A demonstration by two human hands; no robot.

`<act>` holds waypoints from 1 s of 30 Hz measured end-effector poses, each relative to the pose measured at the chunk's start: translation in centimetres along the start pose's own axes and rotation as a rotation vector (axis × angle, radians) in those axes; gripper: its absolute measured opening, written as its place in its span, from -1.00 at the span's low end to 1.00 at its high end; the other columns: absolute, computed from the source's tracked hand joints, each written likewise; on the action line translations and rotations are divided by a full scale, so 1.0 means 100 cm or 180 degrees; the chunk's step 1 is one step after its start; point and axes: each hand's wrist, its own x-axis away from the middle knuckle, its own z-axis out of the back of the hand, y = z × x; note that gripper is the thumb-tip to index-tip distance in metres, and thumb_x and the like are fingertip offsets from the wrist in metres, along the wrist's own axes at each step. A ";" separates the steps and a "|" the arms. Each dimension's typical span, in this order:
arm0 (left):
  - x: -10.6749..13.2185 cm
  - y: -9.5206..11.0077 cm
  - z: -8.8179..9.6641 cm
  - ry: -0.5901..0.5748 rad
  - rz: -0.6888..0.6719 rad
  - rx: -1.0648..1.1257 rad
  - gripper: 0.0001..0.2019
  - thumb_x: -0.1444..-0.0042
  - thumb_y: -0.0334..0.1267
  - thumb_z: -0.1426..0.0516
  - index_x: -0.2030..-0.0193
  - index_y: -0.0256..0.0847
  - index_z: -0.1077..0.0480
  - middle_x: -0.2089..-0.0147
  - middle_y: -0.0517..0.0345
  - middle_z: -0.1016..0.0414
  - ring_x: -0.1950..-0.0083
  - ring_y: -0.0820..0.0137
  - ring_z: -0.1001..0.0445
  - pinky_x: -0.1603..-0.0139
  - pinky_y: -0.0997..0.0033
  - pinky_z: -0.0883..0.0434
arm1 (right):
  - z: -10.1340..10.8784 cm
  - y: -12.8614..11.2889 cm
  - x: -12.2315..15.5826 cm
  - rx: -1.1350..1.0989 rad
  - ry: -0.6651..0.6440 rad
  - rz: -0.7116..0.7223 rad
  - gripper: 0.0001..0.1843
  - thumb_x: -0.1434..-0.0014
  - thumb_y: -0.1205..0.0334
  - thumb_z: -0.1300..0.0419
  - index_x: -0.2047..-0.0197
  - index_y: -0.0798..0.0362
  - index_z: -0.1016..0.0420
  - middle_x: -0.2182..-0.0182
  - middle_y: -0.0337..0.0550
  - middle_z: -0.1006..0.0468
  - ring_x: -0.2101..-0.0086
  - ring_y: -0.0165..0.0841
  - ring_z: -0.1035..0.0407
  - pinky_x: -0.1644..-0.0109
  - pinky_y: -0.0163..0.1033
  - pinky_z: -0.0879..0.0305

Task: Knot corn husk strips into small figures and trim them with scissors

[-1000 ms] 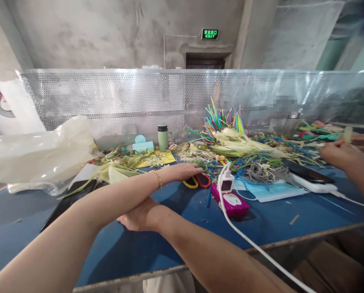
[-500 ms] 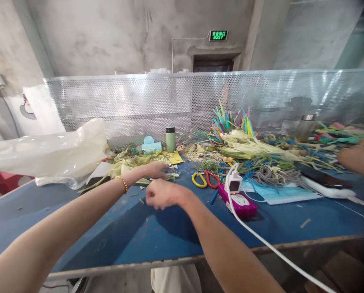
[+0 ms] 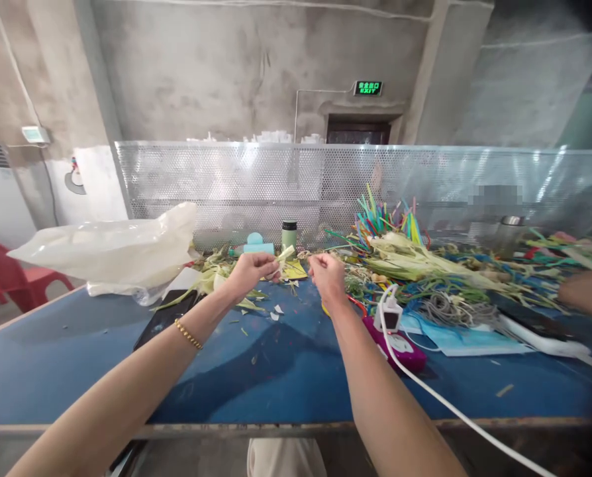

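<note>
I see both forearms reaching out from the near edge over the blue table (image 3: 77,358), raised off its surface and meeting near the middle of the view. The left hand (image 3: 249,268), with a gold bracelet (image 3: 187,334) on its wrist, is turned palm inward, and its grip is closed in a pinch on a pale husk strip (image 3: 285,252) that sticks out toward two o'clock from the fingertips. The right hand (image 3: 326,275) is just beside it at three o'clock, apart from it, knuckles up and fingers curled tight; its grip is closed, but I cannot tell whether anything thin lies inside it. Small pale scraps (image 3: 276,311) lie on the table under the gap between the hands. At twelve o'clock from the strip a green flask (image 3: 289,234) stands upright against the perforated metal screen (image 3: 226,179). At nine to ten o'clock from the left hand a big clear plastic bag (image 3: 112,248) lies slumped, and a black phone (image 3: 164,318) lies beside the left forearm. The right wrist hides most of the scissors (image 3: 358,303); only a red handle shows. At four o'clock from the right hand sits a magenta power strip (image 3: 405,348), its white cable (image 3: 449,407) running off the near edge. A heap of husks and coloured strips (image 3: 410,258) fills the two o'clock side, and a co-worker's hand (image 3: 584,295), blurred, is at the far right.
</note>
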 end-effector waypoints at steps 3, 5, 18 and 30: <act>0.012 0.006 -0.003 0.0040 0.0176 0.0067 -0.69 -0.03 -0.03 -0.23 0.35 -0.30 -0.44 0.52 0.22 -0.38 0.58 0.56 -0.22 0.51 0.50 -0.18 | -0.008 -0.008 0.010 -0.0405 -0.0303 -0.0244 -0.66 -0.04 0.13 -0.13 0.17 0.16 -0.51 0.53 -0.21 -0.48 0.64 -0.47 -0.23 0.59 -0.38 -0.15; 0.017 -0.001 -0.002 -0.0069 0.0354 -0.0118 -0.68 -0.02 -0.02 -0.22 0.34 -0.31 -0.46 0.55 0.24 -0.34 0.61 0.58 -0.14 0.57 0.50 -0.10 | -0.011 -0.017 0.019 -0.0646 -0.0682 -0.0345 -0.53 0.02 0.24 -0.15 0.00 0.13 -0.46 0.37 -0.17 -0.54 0.62 -0.50 -0.26 0.60 -0.38 -0.18; 0.023 -0.036 0.004 0.0195 0.0394 -0.0490 -0.79 0.09 -0.23 -0.24 0.31 -0.30 -0.45 0.53 0.27 -0.33 0.53 0.55 -0.16 0.51 0.52 -0.07 | -0.021 -0.016 0.035 -0.0943 -0.2075 -0.0710 -0.73 0.04 0.11 -0.34 0.36 0.15 -0.49 0.62 -0.26 -0.43 0.61 -0.45 -0.31 0.58 -0.34 -0.28; 0.023 -0.033 0.015 0.0785 0.0560 -0.0372 -0.71 -0.04 -0.06 -0.17 0.37 -0.29 -0.50 0.51 0.21 -0.41 0.58 0.57 -0.11 0.53 0.49 -0.02 | 0.009 -0.014 0.006 -0.1822 -0.0224 -0.0671 -0.61 0.12 0.03 -0.40 0.54 0.07 -0.29 0.68 -0.36 -0.32 0.69 -0.56 -0.17 0.66 -0.41 -0.09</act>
